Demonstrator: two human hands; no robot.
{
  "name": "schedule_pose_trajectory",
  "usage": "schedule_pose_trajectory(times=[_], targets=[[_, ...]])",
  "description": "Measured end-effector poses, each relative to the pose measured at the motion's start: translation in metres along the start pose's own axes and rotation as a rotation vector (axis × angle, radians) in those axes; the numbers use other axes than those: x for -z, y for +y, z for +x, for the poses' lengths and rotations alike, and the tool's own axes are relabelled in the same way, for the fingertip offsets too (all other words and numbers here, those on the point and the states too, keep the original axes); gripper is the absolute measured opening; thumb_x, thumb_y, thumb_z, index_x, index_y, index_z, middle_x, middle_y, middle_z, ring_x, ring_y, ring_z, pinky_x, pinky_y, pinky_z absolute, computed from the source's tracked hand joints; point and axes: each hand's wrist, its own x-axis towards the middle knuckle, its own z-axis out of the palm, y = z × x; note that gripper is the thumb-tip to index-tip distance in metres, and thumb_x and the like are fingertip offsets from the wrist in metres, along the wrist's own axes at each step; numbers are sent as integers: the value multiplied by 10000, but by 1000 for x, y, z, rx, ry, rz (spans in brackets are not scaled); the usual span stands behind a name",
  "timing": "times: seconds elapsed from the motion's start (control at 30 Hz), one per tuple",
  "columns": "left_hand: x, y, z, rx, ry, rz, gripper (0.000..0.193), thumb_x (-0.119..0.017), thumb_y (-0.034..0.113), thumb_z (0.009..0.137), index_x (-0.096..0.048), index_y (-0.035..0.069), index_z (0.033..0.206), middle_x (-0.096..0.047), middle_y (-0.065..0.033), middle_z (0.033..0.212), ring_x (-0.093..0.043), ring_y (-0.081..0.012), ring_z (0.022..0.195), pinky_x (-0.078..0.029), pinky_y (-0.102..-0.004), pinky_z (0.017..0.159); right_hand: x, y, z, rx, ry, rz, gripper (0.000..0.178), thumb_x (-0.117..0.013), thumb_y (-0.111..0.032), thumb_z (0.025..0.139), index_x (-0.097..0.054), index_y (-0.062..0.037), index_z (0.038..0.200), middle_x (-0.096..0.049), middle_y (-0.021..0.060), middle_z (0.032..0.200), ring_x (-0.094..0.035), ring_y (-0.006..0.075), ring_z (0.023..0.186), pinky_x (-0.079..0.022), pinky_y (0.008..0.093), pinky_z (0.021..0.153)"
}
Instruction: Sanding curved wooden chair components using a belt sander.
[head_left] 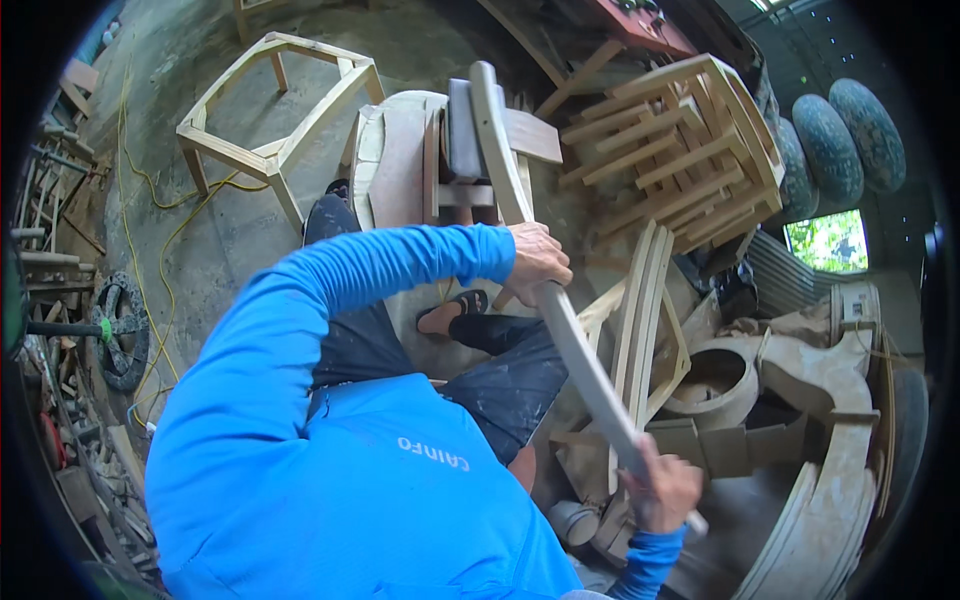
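Observation:
A long, slightly curved wooden bar point(585, 362) runs slantwise across my front, from the work stand down to the lower right. My left hand point(540, 262) is wrapped round it near its middle. Close to its lower end, my right hand point(665, 490) grips it too, somewhat blurred. The far end of the bar lies beside a dark grey block point(464, 130) on a wooden stand point(397, 165); whether they touch I cannot tell. What the block is cannot be made out.
A pale hexagonal wooden frame on legs point(225, 150) stands at the far left near a yellow cord point(165, 265). Slatted frames point(690, 150) are stacked at the far right. Curved strips point(645, 310) and a round wooden ring point(715, 385) lie right. A black wheel point(122, 330) is left.

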Motion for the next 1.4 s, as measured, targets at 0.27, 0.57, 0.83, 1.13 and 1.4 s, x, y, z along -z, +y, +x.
schedule_pose_trajectory(times=[0.27, 0.57, 0.83, 1.13, 1.4], targets=[[5, 83, 26, -64, 372, -159, 426, -869, 303, 595, -710, 204, 977, -673, 8, 891, -683, -236, 890, -532, -417, 737, 32, 23, -102, -634, 1575, 638, 970, -793, -451, 901, -267, -41, 1605, -477, 251, 1449, -526, 403, 1271, -442, 565, 1074], [38, 77, 5, 16, 472, -329, 562, -771, 635, 804, -713, 122, 1024, -669, -54, 894, -651, -267, 906, -476, -429, 912, 11, 37, -85, 20, 1017, 1738, 467, -604, -411, 1002, -584, -73, 1323, -697, 224, 1206, -642, 447, 1139, -437, 645, 1084], [41, -89, -33, 511, 297, 26, 604, -422, 623, 1037, -785, 142, 1062, -705, -100, 1071, -598, -303, 1190, -233, -608, 1206, -15, -54, 72, -70, 635, 1391, 311, -677, -110, 936, -538, -62, 1210, -548, 351, 1399, -552, 411, 1314, -403, 531, 1141], [77, -237, -64, 949, 58, 4, 886, -295, 799, 963, -399, 182, 1590, -205, -137, 1712, -94, -343, 1600, -49, -595, 1268, -52, -159, 326, 171, 723, 1330, 247, -727, -76, 937, -621, -85, 1160, -604, 311, 1395, -599, 352, 1304, -484, 451, 1079], [88, -270, -83, 1033, 36, -2, 815, -308, 763, 981, -421, 216, 1574, -154, -112, 1732, -56, -326, 1608, -22, -620, 1263, -65, -187, 389, 253, 769, 1212, 259, -774, -68, 901, -669, -81, 1137, -670, 259, 1333, -678, 255, 1205, -534, 326, 984]])
